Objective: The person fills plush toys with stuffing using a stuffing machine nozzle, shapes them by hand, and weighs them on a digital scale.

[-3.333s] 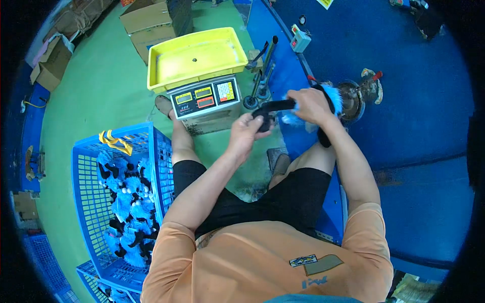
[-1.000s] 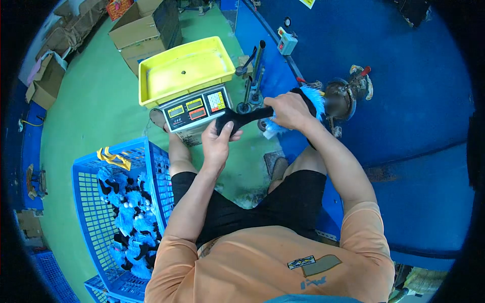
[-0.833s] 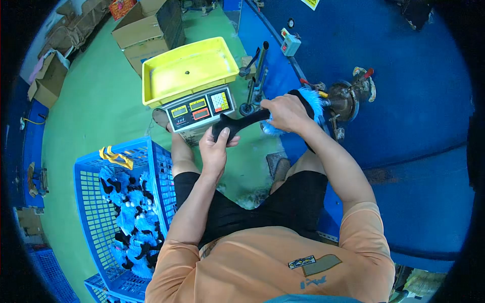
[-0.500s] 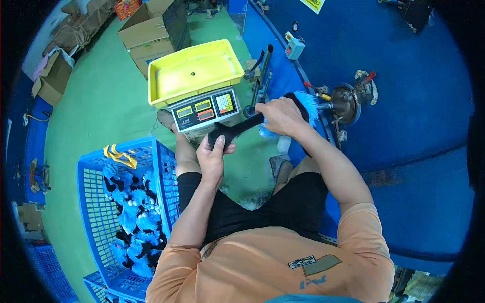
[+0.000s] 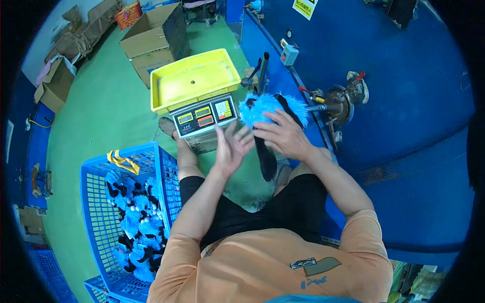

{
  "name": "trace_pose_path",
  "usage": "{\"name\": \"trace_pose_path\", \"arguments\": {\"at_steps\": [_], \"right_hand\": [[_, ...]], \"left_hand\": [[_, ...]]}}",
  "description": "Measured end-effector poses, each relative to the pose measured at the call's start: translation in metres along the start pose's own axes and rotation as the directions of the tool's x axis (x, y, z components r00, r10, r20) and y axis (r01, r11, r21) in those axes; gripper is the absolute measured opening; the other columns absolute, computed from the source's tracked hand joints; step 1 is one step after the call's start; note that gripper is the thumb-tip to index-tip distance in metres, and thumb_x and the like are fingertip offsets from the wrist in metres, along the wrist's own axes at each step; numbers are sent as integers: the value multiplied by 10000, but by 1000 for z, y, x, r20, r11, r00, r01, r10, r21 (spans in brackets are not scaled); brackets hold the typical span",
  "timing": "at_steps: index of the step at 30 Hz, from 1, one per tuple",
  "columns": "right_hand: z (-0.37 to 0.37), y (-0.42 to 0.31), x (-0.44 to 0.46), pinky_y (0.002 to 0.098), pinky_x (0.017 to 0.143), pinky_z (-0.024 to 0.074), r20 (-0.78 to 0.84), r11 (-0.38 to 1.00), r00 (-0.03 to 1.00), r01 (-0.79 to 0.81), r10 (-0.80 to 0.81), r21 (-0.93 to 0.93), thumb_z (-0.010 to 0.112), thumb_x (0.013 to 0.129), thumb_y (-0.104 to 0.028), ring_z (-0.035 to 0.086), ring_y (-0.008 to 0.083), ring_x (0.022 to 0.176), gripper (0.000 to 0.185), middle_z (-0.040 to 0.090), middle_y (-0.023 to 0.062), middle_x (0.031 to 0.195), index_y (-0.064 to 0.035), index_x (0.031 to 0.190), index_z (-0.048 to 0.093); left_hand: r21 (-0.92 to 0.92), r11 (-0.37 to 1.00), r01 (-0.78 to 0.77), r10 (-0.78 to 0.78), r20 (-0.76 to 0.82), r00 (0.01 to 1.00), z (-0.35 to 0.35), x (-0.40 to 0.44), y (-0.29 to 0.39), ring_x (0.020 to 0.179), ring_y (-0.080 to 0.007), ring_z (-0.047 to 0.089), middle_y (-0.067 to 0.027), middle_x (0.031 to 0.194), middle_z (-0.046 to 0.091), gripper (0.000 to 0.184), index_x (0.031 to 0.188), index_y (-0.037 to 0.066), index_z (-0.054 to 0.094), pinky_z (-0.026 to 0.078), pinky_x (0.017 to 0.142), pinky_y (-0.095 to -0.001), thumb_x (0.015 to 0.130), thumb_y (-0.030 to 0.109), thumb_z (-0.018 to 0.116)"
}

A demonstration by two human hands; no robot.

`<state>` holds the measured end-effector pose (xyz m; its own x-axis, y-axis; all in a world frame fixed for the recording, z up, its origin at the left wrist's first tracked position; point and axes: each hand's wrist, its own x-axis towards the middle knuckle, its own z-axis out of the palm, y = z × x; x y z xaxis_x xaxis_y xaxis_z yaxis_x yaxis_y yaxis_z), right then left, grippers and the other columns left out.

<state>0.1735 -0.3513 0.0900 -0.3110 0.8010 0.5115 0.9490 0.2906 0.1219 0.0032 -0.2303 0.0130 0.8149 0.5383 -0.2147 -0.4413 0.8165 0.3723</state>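
A fluffy blue plush toy (image 5: pixel 268 107) with black parts is up against the metal nozzle (image 5: pixel 317 108) on the blue machine; the join is covered by fur. My right hand (image 5: pixel 287 135) holds the toy from its near side, fingers across the fur and thumb hidden. One long black limb (image 5: pixel 265 160) dangles below that hand. To the left, my left hand (image 5: pixel 233 150) is open and holds nothing, palm up with fingers spread, close to the toy but apart from it.
A digital scale (image 5: pixel 204 117) carrying a yellow tray (image 5: pixel 160 103) stands ahead. Left of my legs is a blue plastic basket (image 5: pixel 96 202) with several blue-and-black plush pieces (image 5: pixel 134 219). A cardboard box (image 5: pixel 151 43) sits farther back. Valves with red handles (image 5: pixel 359 77) project from the machine.
My left hand has let go of the black limb and opened, and the limb now hangs down. My right hand has shifted lower on the toy, whose blue fur shows more fully.
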Motion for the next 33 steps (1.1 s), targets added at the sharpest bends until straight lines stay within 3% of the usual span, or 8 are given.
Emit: {"name": "trace_pose_path", "arguments": {"at_steps": [2,5,10,16,20,26,30,33], "right_hand": [[-11,-2,-15,399,965,468,1,1000,1000,-26,26,12,734,804,-270,592,263,1140,362,645,62,1261,-120,1122,648],[-27,-2,-26,396,987,459,-32,994,994,-105,106,40,722,834,-266,581,267,1148,374,636,70,1276,-103,1161,643],[-12,18,1,404,831,486,-67,748,745,-662,664,45,686,879,-179,613,280,952,233,668,91,1059,-60,1072,634],[-29,8,29,388,742,480,-58,807,811,-567,582,166,665,862,-113,603,272,780,152,657,83,880,-56,997,622],[-45,5,23,375,701,467,77,872,902,-430,424,234,651,854,-77,585,243,694,115,644,67,794,-51,958,612],[-42,-11,59,357,682,479,115,600,810,-514,576,613,644,862,-80,594,219,693,116,662,65,823,-34,963,609],[27,-19,71,360,685,499,92,425,817,-388,570,818,631,914,-241,660,247,754,219,714,66,911,-41,1002,642],[40,11,42,377,687,501,99,743,857,-491,506,454,621,918,-291,668,261,779,254,722,53,949,-62,1024,647]], "left_hand": [[114,992,-62,32,247,968,-12,27,11,856,-151,615,-105,1135,571,797,1545,101,248,579,739,-290,983,623,465],[301,950,-82,32,166,986,13,34,30,799,-124,594,-49,1007,578,656,1522,103,296,543,677,-251,1004,356,609],[607,748,-269,275,85,958,24,27,21,758,-101,560,-33,947,577,621,1486,92,342,485,659,-221,944,85,644],[748,505,-431,480,172,860,-12,-20,-3,857,-135,575,-78,1025,629,604,1445,58,385,472,743,-246,898,22,640],[679,-561,-474,627,722,293,19,-34,26,855,-129,573,-58,954,643,499,1355,25,499,464,740,-271,887,37,670],[659,-563,-498,278,719,637,26,4,28,934,-176,584,-90,986,668,355,1235,-1,595,468,816,-332,900,86,673],[842,451,-294,296,170,940,-42,39,-47,884,-208,577,-110,912,647,233,1105,-12,625,465,807,-366,939,150,631],[825,449,-342,348,191,918,-21,43,-68,835,-212,566,-111,873,631,212,1043,-14,619,466,776,-363,959,180,597]]}}
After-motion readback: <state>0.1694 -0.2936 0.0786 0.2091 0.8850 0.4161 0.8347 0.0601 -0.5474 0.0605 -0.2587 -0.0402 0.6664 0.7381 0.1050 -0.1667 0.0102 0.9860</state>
